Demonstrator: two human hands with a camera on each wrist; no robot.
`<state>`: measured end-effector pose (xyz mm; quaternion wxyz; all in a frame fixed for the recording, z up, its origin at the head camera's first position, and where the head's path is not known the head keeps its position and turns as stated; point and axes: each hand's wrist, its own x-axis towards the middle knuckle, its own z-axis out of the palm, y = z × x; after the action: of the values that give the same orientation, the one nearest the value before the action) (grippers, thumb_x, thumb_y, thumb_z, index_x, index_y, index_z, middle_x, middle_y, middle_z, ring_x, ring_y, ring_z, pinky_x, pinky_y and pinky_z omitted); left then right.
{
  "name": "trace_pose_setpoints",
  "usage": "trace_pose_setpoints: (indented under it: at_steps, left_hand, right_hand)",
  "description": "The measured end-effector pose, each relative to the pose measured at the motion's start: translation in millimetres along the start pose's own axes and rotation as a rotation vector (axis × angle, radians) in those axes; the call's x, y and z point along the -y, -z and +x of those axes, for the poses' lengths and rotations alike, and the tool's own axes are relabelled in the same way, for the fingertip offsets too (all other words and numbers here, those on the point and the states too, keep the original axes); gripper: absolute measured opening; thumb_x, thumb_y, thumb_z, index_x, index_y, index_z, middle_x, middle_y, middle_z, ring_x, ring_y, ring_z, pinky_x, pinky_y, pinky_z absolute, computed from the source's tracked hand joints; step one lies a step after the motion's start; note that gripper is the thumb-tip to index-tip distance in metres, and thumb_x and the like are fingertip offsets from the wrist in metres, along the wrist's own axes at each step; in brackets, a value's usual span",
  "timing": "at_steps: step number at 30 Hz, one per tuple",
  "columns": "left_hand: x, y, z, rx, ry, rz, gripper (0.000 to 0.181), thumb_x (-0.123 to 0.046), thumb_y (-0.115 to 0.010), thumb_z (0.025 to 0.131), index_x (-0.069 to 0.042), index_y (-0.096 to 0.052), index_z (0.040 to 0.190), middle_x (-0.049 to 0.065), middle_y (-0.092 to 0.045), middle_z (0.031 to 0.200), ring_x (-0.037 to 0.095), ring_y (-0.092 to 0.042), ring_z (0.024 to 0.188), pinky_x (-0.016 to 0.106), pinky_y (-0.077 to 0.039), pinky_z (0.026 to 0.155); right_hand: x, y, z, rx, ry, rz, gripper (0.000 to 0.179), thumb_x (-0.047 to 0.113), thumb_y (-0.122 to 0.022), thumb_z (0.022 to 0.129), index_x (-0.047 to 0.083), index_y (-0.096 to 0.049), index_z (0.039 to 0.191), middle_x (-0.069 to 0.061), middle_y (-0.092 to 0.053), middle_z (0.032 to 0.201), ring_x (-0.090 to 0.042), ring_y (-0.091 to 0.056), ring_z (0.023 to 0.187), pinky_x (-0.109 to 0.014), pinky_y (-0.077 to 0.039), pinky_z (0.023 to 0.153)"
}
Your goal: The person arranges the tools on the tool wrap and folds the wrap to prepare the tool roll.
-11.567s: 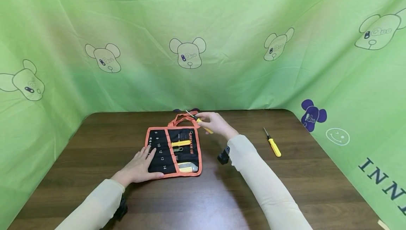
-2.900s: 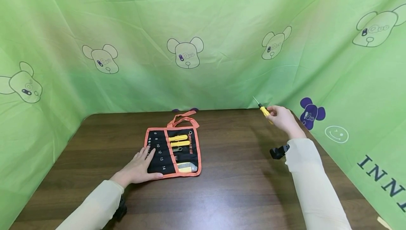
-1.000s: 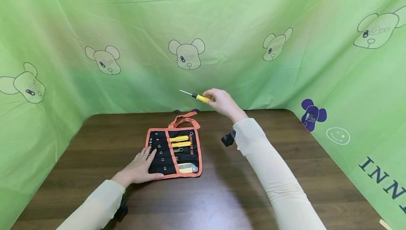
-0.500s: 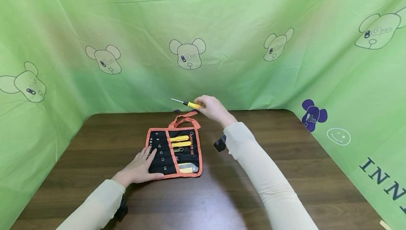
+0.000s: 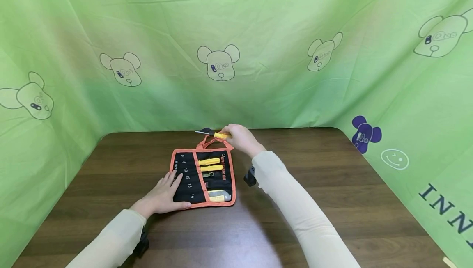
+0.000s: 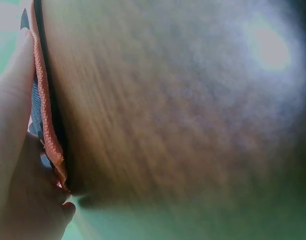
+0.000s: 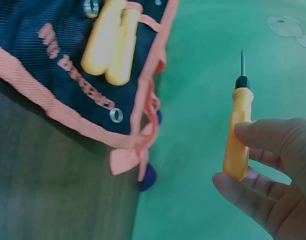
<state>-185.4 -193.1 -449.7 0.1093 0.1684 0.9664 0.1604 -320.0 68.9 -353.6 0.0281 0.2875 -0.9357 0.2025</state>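
My left hand (image 5: 160, 194) lies with spread fingers on the left part of a black tool pouch (image 5: 189, 190) with orange edging. In the left wrist view the thumb (image 6: 15, 90) rests along the pouch's edge. My right hand (image 5: 242, 138) pinches a screwdriver (image 5: 221, 135) by its yellow handle, above the pouch's orange straps (image 5: 201, 145). Its shaft points left, apart from the pouch. The right wrist view shows thumb and fingers on the handle of the screwdriver (image 7: 238, 145). Two yellow-handled screwdrivers (image 5: 209, 161) sit in upper slots of the pouch.
Lower slots hold a small metal tool (image 5: 208, 174) and a grey-and-yellow utility knife (image 5: 219, 195). The pouch lies on a dark wooden table (image 5: 314, 202). A green printed cloth (image 5: 258, 95) hangs behind and beside the table.
A screwdriver went into the pouch beside another. The one lying at the right was picked up, carried left by my right hand, and lowered towards the straps. My left hand stayed put.
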Motion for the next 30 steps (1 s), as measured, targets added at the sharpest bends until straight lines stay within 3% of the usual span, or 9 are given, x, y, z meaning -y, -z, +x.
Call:
trace_pose_setpoints:
  at_steps: [6, 15, 30]
  left_hand:
    - [0.1, -0.2, 0.1, 0.003, 0.004, 0.001, 0.105, -0.070, -0.053, 0.076, 0.001, -0.019, 0.145, 0.027, -0.010, 0.148, 0.041, -0.007, 0.135, 0.053, -0.014, 0.105]
    - [-0.6, 0.7, -1.5, 0.003, 0.001, -0.011, 0.104, -0.069, -0.054, 0.076, 0.002, -0.020, 0.145, 0.027, -0.010, 0.148, 0.041, -0.007, 0.135, 0.053, -0.013, 0.105]
    - [-1.3, 1.3, -1.8, 0.003, 0.003, -0.009, 0.104, -0.068, -0.054, 0.076, 0.002, -0.020, 0.145, 0.027, -0.010, 0.148, 0.042, -0.007, 0.135, 0.054, -0.014, 0.105]
  right_hand:
    - [-0.8, -14.5, -2.2, 0.048, -0.035, -0.026, 0.024, 0.007, -0.062, 0.087, 0.007, -0.065, 0.111, -0.005, -0.062, 0.101, -0.017, -0.056, 0.087, -0.033, -0.047, 0.077]
    - [-4.6, -31.3, -6.0, 0.075, 0.012, -0.078, 0.022, 0.005, -0.062, 0.086, 0.007, -0.066, 0.108, -0.006, -0.063, 0.103, -0.020, -0.058, 0.096, -0.035, -0.046, 0.083]
    - [-14.0, -46.8, -11.1, 0.093, 0.062, -0.114, 0.020, 0.002, -0.063, 0.084, 0.005, -0.068, 0.103, -0.006, -0.065, 0.100, -0.020, -0.059, 0.092, -0.035, -0.046, 0.081]
